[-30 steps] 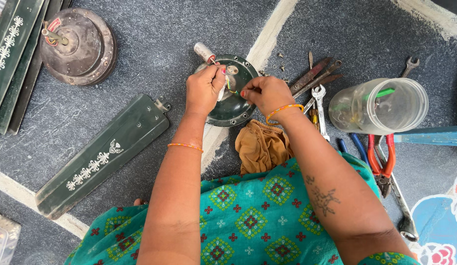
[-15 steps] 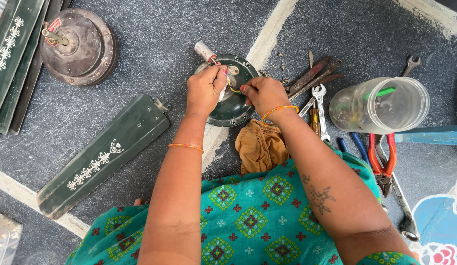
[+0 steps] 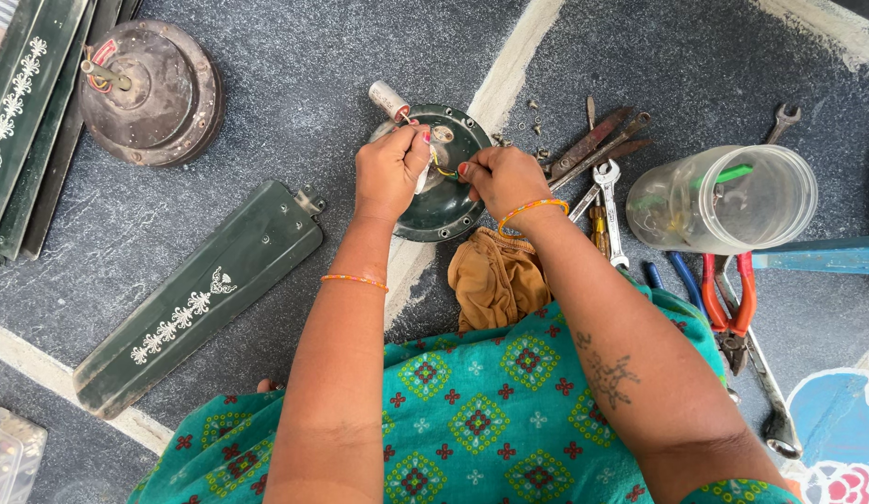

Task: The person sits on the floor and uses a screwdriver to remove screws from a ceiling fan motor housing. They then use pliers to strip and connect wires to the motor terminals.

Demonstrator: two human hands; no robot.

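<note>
Both hands over the round dark-green motor cover (image 3: pixel 441 201) lying on the grey floor (image 3: pixel 294 84), between the fan blade (image 3: pixel 196 299) and the pile of wrenches (image 3: pixel 602 177). Left hand (image 3: pixel 390 168) fingers pinched on a white piece at the cover's centre; right hand (image 3: pixel 504 177) fingers clenched on thin yellow wires (image 3: pixel 444 170). Small white capacitor (image 3: pixel 390 100) touches the cover's upper-left rim. Brown cloth (image 3: pixel 495 280) just below, clear plastic jar (image 3: pixel 724 198) to the right.

**A floor-level repair spot for ceiling fans**

The work went on at ground level on a dark stone floor (image 3: pixel 266 84). Fan blades (image 3: pixel 196 299), a fan motor housing (image 3: pixel 150 89), spanners (image 3: pixel 610 210), pliers (image 3: pixel 728 299) and loose screws (image 3: pixel 537 126) lay spread around, marking an informal workshop.
</note>
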